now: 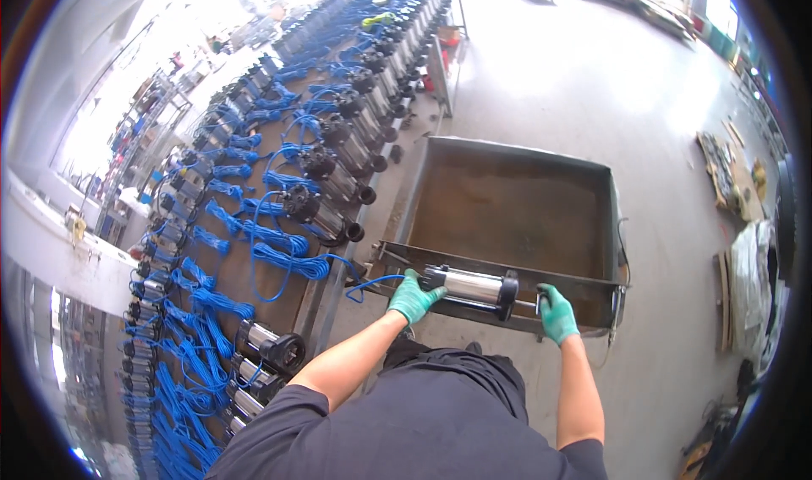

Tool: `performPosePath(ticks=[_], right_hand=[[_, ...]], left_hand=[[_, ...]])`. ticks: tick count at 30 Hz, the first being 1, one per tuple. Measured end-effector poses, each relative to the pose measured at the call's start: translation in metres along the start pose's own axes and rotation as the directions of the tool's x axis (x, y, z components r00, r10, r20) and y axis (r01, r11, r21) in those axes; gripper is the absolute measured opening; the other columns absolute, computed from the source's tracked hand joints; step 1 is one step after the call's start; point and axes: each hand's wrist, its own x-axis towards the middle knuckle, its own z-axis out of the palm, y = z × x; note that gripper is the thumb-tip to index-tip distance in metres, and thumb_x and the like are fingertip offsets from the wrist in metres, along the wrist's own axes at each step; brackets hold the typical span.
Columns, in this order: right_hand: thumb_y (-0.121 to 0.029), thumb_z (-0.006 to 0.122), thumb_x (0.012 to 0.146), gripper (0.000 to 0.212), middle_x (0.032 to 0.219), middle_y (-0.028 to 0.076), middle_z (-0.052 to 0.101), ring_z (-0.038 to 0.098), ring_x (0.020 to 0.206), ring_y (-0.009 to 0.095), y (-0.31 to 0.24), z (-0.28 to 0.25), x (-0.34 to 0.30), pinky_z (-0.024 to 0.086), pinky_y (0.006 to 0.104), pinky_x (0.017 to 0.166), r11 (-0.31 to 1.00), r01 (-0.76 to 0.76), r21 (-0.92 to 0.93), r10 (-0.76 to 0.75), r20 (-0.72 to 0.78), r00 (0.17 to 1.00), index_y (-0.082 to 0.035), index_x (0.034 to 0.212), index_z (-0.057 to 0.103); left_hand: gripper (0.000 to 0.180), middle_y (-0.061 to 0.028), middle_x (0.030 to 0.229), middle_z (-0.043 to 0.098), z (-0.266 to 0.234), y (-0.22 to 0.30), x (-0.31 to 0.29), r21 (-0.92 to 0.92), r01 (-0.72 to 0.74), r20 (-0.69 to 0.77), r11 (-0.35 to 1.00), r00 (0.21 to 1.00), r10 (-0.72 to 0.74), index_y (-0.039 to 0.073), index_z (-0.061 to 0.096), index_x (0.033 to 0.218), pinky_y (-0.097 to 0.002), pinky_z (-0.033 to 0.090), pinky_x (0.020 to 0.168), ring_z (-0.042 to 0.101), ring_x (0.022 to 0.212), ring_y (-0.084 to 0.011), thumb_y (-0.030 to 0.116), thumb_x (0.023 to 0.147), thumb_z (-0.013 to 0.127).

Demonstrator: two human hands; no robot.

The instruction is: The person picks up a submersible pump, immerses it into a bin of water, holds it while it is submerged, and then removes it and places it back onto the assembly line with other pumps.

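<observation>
A steel cylindrical pump (472, 287) with black ends lies sideways across the near side of a metal water tank (516, 152). My left hand (412, 298), in a green glove, grips the pump's left end, thumb along its body. A blue cable (365, 287) runs left from that end. Just past the pump's right end, my right hand (557, 314), also green-gloved, has its fingers curled at a small metal rod (526, 303). What lies inside those fingers is hidden.
On the left, a long bench (269, 290) carries rows of similar pumps (320, 212) with bundled blue cables (283, 241). More pumps (264, 342) lie near my left elbow. Brownish water fills the tank. Wrapped goods (751, 277) and pallets (726, 175) stand at the far right.
</observation>
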Motion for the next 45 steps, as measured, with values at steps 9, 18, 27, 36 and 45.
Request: performPosePath(ticks=[9,18,27,36,45], right_hand=[[-0.006,0.066,0.094,0.026,0.117,0.014,0.069,0.068,0.100,0.027,0.014,-0.002,-0.009,0.055,0.0350,0.086,0.952,0.302,-0.053,-0.299,0.054,0.953,-0.005,0.120,0.068],[-0.034,0.055,0.105,0.032,0.073,0.001,0.062,0.053,0.053,0.013,0.020,0.026,0.008,0.047,0.0323,0.046,0.580,-0.554,0.597,0.466,0.315,0.827,-0.010,0.123,0.065],[-0.007,0.079,0.075,0.050,0.114,0.015,0.068,0.065,0.106,0.038,-0.007,-0.023,-0.031,0.056,0.0455,0.090,0.900,0.379,-0.217,-0.365,0.104,0.925,-0.011,0.123,0.066],[-0.014,0.076,0.089,0.042,0.113,0.012,0.067,0.069,0.094,0.027,-0.014,-0.017,-0.004,0.056,0.0363,0.083,0.971,0.238,-0.004,-0.234,0.173,0.957,-0.007,0.128,0.066],[-0.034,0.064,0.102,0.032,0.072,0.001,0.061,0.051,0.053,0.009,-0.015,-0.002,-0.004,0.040,0.0244,0.048,0.537,-0.593,0.600,0.446,0.395,0.803,-0.006,0.115,0.071]], left_hand=[[0.086,-0.0286,0.112,0.068,0.002,0.004,0.003,-0.017,-0.030,-0.026,0.999,0.999,0.030,-0.006,0.048,0.126,-0.0447,0.052,0.091,0.068,0.107,-0.0417,0.052,0.076,0.086],[0.087,-0.0298,0.117,0.067,0.000,0.004,0.002,-0.018,-0.005,-0.006,1.000,1.000,0.005,-0.008,0.046,0.127,-0.0449,0.052,0.092,0.067,0.109,-0.0424,0.051,0.076,0.086],[0.075,-0.0248,0.110,0.070,0.006,0.018,-0.014,-0.130,-0.072,0.004,0.989,0.997,0.073,-0.005,0.050,0.115,-0.0432,0.053,0.091,0.069,0.104,-0.0358,0.045,0.075,0.089],[0.060,-0.0147,0.097,0.072,-0.001,-0.005,0.006,-0.243,-0.123,-0.104,0.962,0.989,0.101,-0.002,0.052,0.112,-0.0370,0.054,0.081,0.066,0.086,-0.0226,0.030,0.078,0.090],[0.063,-0.0153,0.106,0.072,0.001,0.010,-0.005,-0.157,-0.094,-0.072,0.983,0.994,0.084,-0.003,0.051,0.120,-0.0360,0.053,0.087,0.067,0.094,-0.0241,0.027,0.080,0.089]])
